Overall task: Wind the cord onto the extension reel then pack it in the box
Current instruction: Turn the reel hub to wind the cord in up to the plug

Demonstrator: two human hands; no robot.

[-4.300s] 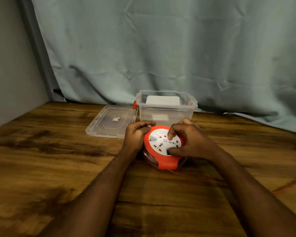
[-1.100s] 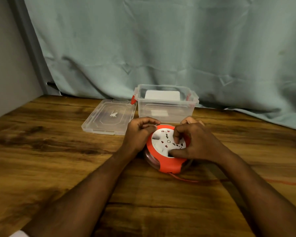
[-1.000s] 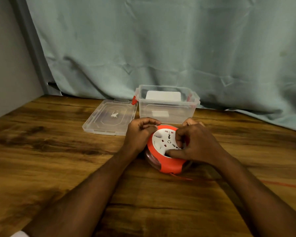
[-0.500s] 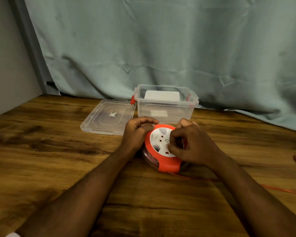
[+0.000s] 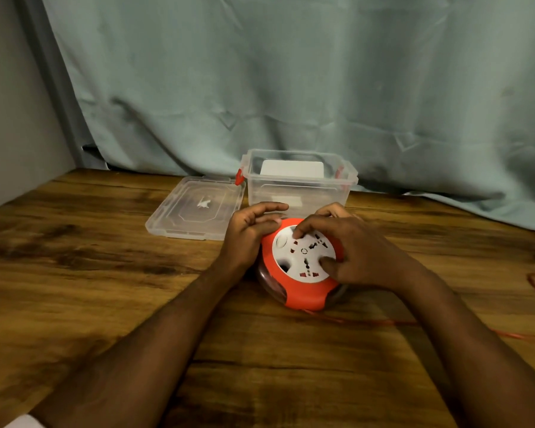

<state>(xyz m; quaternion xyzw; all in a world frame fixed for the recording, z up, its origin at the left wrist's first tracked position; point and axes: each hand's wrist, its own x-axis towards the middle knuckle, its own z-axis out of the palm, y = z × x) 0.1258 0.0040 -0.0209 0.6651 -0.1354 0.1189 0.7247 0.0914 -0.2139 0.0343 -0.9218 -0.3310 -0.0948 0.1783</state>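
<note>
On the wooden table (image 5: 74,288), near its middle, sits the reel (image 5: 303,273), an orange ring around a white socket face, tilted a little toward the camera. At its left rim the left hand (image 5: 247,233) grips the reel with curled fingers. From the right, the right hand (image 5: 352,251) lies over the socket face, a fingertip (image 5: 297,234) pressed near the top of the white disc and the thumb (image 5: 326,263) set in a dimple lower down, so it grasps the face rather than lying flat. Out of the reel's near edge a thin orange cord (image 5: 368,322) runs right across the wood toward loose loops at the right edge. Just behind the reel stands the clear box (image 5: 300,183), open, with red latches. Its lid (image 5: 195,208) lies flat beside it on the left. Behind everything hangs a grey-green curtain (image 5: 291,81).
</note>
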